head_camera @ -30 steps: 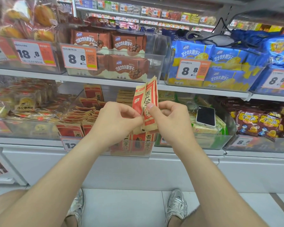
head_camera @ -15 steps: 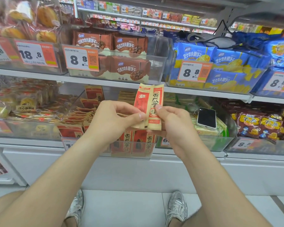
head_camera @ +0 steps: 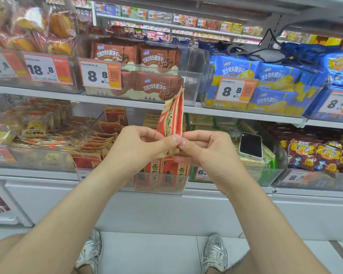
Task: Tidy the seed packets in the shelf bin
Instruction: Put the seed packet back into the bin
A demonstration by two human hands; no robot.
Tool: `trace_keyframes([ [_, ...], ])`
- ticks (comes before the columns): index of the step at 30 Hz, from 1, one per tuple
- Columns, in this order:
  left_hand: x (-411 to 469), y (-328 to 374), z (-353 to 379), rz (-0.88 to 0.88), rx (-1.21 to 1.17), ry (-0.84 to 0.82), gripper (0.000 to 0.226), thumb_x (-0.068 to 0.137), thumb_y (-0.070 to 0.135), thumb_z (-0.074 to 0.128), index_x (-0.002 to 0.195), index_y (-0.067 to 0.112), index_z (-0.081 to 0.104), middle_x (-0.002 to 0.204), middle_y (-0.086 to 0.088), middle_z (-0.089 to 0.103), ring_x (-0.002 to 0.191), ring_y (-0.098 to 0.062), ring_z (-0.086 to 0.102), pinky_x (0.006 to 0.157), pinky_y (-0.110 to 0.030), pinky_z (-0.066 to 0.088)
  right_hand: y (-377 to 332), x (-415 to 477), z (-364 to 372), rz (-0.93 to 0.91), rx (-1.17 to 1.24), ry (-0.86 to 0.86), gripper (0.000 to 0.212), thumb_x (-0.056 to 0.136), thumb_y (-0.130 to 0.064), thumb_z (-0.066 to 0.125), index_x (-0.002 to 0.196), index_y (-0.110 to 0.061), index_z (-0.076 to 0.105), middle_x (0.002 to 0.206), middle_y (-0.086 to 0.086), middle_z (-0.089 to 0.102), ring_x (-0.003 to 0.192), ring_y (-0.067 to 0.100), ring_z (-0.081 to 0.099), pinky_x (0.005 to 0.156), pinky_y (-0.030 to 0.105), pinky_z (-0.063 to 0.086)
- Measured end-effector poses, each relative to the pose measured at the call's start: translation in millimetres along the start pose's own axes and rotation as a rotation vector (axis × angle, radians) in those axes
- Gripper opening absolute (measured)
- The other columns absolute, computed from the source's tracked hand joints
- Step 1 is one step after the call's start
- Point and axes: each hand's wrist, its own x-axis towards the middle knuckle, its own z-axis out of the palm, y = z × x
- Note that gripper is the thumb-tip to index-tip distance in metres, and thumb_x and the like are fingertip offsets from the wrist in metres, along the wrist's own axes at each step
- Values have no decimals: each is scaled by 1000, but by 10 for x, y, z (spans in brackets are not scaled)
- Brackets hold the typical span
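Observation:
A red and tan seed packet [head_camera: 171,119] stands upright in front of the lower shelf, turned almost edge-on. My left hand [head_camera: 139,147] pinches its bottom edge from the left, and my right hand [head_camera: 204,151] pinches the same edge from the right. Below my hands is the clear shelf bin [head_camera: 127,188]. At its front stand upright seed packets [head_camera: 164,175], and a loose pile of seed packets [head_camera: 99,139] lies further back on the left.
A white phone [head_camera: 250,145] lies face up on green packets in the bin to the right. Clear bins of brown biscuit bags [head_camera: 156,84] and blue biscuit bags [head_camera: 269,97] sit on the shelf above. My two shoes [head_camera: 214,252] stand on the floor below.
The packet held in both hands has turned from facing me to nearly edge-on and now stands a little higher. My thumbs have come together at its bottom edge.

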Motion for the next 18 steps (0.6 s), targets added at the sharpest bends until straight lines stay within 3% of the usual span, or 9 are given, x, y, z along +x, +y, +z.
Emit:
trace_keyframes([
  [6, -13, 44, -1, -11, -52, -69, 29, 92, 42, 81, 105, 16, 80, 94, -4, 84, 95, -19, 82, 83, -34, 67, 10, 20, 17, 5, -30, 56, 17, 100, -4, 71, 116, -1, 75, 94, 14, 83, 85, 28, 82, 68, 31, 67],
  [10, -25, 54, -6, -9, -64, -66, 25, 93, 36, 80, 109, 18, 75, 91, -6, 84, 90, -20, 82, 87, -42, 67, 29, 33, 23, 8, -37, 62, 18, 101, -4, 70, 118, -1, 74, 94, 13, 83, 85, 28, 82, 68, 30, 67],
  [15, 18, 13, -1, -31, -115, -72, 41, 90, 44, 85, 120, 24, 65, 106, -2, 83, 99, -18, 81, 95, -46, 64, 21, 39, -4, -22, -100, 25, 18, 98, -4, 75, 114, 1, 74, 91, 18, 81, 82, 30, 82, 69, 35, 68],
  [18, 39, -35, 60, -27, -178, -6, 58, 78, 64, 86, 110, 23, 59, 102, -1, 79, 93, -21, 76, 96, -53, 61, 11, -2, -8, -19, -204, -153, 9, 92, 3, 78, 101, 1, 76, 87, 29, 77, 73, 30, 79, 66, 36, 66],
])
